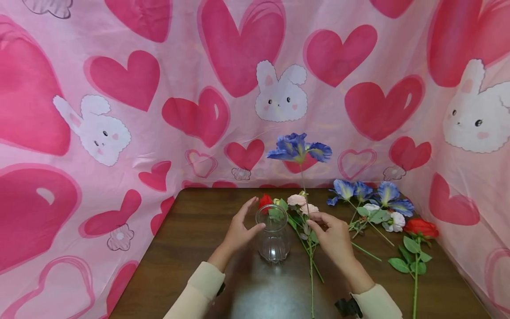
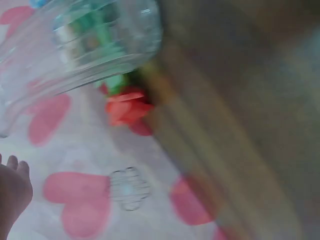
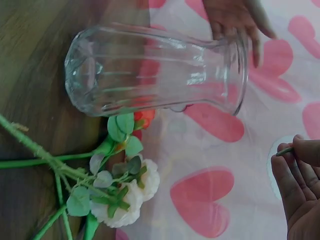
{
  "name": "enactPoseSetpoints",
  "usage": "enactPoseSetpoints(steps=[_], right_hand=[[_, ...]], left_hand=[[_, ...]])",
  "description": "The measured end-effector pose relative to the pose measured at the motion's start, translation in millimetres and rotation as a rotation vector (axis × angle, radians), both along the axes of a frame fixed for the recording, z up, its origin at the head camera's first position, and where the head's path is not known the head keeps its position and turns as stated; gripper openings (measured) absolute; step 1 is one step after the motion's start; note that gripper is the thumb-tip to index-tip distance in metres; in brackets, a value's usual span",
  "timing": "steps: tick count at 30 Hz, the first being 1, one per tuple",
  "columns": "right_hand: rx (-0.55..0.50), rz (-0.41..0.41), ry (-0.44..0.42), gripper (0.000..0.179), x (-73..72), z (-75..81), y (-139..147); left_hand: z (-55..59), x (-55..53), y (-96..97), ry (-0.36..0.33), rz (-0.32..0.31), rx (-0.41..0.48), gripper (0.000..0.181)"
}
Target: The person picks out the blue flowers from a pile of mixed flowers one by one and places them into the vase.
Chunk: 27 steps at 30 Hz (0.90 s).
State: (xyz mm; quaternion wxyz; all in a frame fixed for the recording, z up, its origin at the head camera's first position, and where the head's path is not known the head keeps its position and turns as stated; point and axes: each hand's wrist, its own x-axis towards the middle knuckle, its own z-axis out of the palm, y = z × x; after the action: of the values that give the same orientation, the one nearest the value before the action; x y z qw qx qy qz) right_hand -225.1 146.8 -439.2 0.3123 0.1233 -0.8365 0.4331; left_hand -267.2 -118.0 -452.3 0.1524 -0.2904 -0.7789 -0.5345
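Observation:
My right hand (image 1: 334, 237) pinches the thin stem of a blue iris (image 1: 296, 149) between thumb and fingertips, its bloom held upright well above the table. A clear glass vase (image 1: 273, 246) with a flared rim stands on the table between my hands. My left hand (image 1: 240, 228) is beside the vase's neck with fingers spread and thumb extended, holding nothing. The right wrist view shows the glass vase (image 3: 150, 70) side-on, with the left hand (image 3: 237, 22) close to its rim. Pinched fingertips of the right hand (image 3: 302, 185) show a bit of green stem.
Behind the vase lie a red rose (image 1: 264, 201) and pale pink flowers (image 1: 296, 200) with leafy stems. On the right are more blue irises (image 1: 388, 193), white flowers (image 1: 397, 221) and a long-stemmed red rose (image 1: 421, 227). A heart-patterned curtain (image 1: 239, 119) encloses the dark wooden table (image 1: 179, 266).

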Motion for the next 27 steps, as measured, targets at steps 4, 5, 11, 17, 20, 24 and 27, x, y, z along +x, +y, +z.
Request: enactPoseSetpoints(steps=[4,5,11,17,20,24,27], right_hand=[[-0.020,0.044,0.026,0.016,0.9,2.4,-7],[-0.027,0.055,0.030,0.016,1.0,2.6,-8],[-0.057,0.091,0.031,0.017,2.5,0.7,-19],[-0.061,0.104,0.030,0.018,5.0,-6.6,-29],[-0.054,0.119,0.051,0.018,5.2,-11.2,-34],[-0.059,0.155,0.061,0.018,5.7,-14.9,-39],[-0.071,0.176,0.053,0.019,6.3,-16.6,-43]], left_hand=[[29.1,5.7,7.9,0.088,0.008,0.024,0.059],[33.8,6.3,10.2,0.101,0.010,0.029,0.057],[54.2,9.3,24.8,0.150,-0.025,0.094,0.052],[67.6,12.7,38.7,0.053,-0.162,0.225,0.041],[66.6,11.0,44.2,-0.012,-0.206,0.272,0.039],[61.1,4.4,49.6,-0.062,-0.220,0.326,0.036],[61.8,2.0,52.2,-0.119,-0.217,0.388,0.033]])
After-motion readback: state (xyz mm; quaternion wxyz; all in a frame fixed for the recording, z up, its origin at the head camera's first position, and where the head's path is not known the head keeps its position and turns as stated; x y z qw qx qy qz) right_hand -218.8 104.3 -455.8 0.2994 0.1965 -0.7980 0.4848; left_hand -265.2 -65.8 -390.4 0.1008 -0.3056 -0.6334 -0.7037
